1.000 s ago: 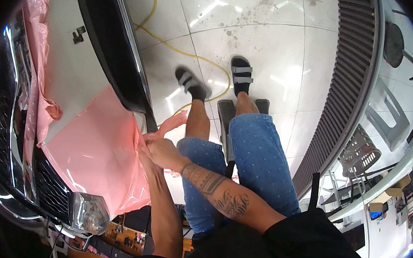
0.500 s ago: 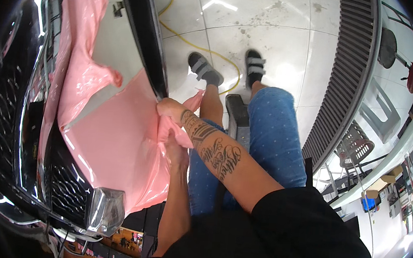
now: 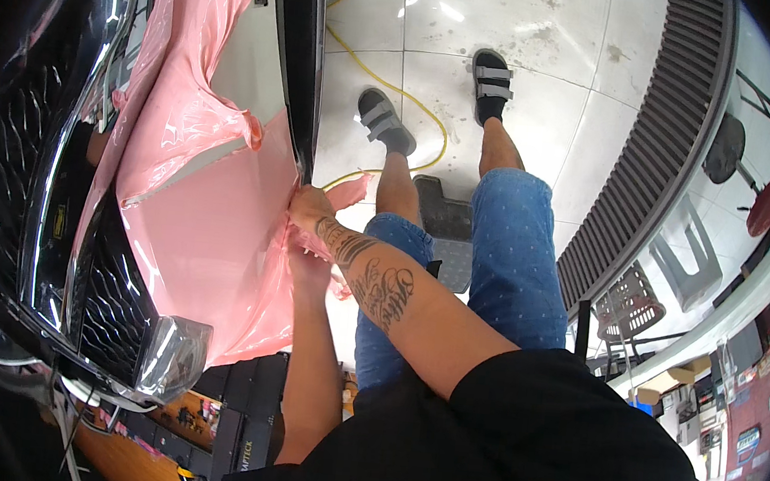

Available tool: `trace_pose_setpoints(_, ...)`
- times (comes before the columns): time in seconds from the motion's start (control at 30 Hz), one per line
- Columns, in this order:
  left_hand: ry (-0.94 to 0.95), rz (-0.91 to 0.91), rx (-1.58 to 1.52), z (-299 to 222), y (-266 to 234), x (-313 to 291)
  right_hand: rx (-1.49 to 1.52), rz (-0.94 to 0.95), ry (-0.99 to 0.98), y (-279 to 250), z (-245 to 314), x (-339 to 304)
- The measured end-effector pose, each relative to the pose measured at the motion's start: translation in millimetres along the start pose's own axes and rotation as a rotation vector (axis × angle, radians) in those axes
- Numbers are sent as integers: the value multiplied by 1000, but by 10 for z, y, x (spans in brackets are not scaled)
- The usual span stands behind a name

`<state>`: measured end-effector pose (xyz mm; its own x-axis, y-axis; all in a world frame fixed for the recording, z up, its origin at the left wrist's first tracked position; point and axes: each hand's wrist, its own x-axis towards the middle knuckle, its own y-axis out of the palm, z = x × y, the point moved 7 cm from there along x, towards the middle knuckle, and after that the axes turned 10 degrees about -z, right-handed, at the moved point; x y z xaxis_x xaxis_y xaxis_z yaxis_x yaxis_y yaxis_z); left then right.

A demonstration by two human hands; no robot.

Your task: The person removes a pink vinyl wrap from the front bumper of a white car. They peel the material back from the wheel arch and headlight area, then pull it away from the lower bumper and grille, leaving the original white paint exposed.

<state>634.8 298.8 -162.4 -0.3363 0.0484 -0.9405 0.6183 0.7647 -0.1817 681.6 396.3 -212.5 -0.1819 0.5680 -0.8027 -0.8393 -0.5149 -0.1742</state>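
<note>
A brown cardboard box [image 3: 666, 382] is seen at the right, beside the wire basket, with its flaps open. Just below it, a small blue package [image 3: 640, 408] is partly shown. At the far right edge, a dark wall is covered with several small rectangular signs [image 3: 755, 401] in red, white and blue. A small yellow label [image 3: 59, 219] is placed on the black car grille at the left.

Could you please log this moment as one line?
right hand: pressing pink film edge | left hand: gripping film below | car bumper: partly covered
</note>
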Motion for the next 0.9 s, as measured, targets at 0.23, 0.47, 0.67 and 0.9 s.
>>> trace_pose_setpoints(0.23, -21, 344, -574, -91, -716, 472, 189, 127, 145, -244, 273, -482)
trace_pose_setpoints(0.47, 18, -199, -390, 29, -39, -191, 178, 100, 55, -404, 148, -531)
trace_pose_setpoints(0.67, 10, -97, -405, -3, -10, -563, -166, 27, -471, -294, 351, -779)
trace_pose_setpoints(0.9, -46, -52, -403, -76, 14, -1010, -191, -144, -480, -249, 374, -1079)
